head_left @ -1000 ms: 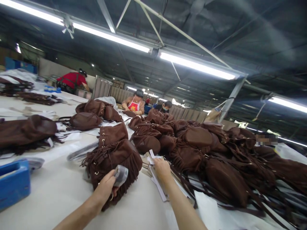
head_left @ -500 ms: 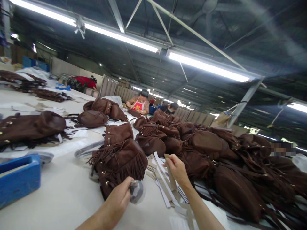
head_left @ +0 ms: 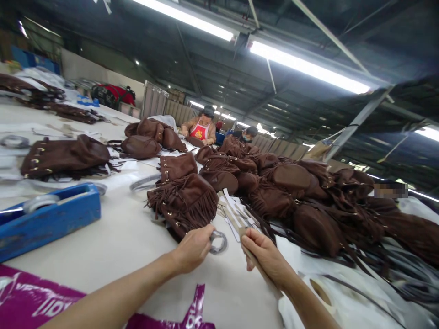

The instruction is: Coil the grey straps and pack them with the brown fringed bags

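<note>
My left hand is closed on the edge of a grey, shiny coil, perhaps a rolled strip. Opposite it, my right hand pinches a long tan card strip that runs back under the wrist. A loose heap of white and tan strips lies just beyond, beside a large pile of bags. Closest to my left hand is a brown fringed backpack with metal eyelets, lying on its side on the pale table.
To the left stands a blue tape dispenser. Purple printed plastic lies at the near edge. Brown bags are heaped across the right, with a white roll below. A co-worker in a red apron sits at the far side.
My right hand has drawn the tan strip toward me, away from the heap. My left hand has moved right with the coil, closer to the right hand. The view has tipped downward.
</note>
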`<state>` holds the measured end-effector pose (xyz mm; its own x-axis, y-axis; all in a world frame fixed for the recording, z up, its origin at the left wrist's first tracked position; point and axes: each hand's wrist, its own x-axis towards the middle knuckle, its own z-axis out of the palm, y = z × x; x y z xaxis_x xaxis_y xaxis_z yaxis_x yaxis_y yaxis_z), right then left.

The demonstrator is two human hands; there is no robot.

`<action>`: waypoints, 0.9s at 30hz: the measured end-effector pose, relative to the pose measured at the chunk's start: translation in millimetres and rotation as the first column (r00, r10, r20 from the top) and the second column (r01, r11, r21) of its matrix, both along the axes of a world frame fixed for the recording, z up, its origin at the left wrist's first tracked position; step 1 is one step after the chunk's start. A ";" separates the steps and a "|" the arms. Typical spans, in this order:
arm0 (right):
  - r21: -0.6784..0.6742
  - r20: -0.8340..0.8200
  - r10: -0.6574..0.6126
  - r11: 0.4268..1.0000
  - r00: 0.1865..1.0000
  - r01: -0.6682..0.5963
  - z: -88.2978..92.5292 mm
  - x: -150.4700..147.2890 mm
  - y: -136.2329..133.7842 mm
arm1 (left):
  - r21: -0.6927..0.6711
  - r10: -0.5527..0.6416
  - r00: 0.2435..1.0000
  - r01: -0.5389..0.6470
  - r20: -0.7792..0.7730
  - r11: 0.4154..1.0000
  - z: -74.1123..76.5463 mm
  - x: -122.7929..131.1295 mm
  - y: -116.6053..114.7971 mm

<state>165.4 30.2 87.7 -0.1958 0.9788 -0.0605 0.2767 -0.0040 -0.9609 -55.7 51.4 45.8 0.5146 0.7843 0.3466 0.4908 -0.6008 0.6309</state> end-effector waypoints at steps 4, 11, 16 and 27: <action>-0.199 -0.001 -0.026 0.980 1.000 0.025 -12.4 6.3 -22.9 | 0.071 -0.053 0.996 0.059 -0.078 0.996 2.0 4.1 -9.3; -0.284 -0.059 -0.105 0.955 0.993 0.084 -14.2 10.6 -24.2 | 0.302 -0.116 0.928 0.230 -0.354 0.925 -7.0 14.8 -13.9; -0.449 -0.234 -0.042 0.891 0.971 -0.069 -25.4 -7.5 -26.6 | 0.416 -0.233 0.934 0.333 -0.272 0.846 -14.9 13.7 -12.2; -0.420 -0.302 -0.001 0.898 0.953 -0.132 -47.1 -38.5 -57.9 | 0.553 -0.259 0.883 0.451 -0.392 0.701 -17.7 -9.3 -35.8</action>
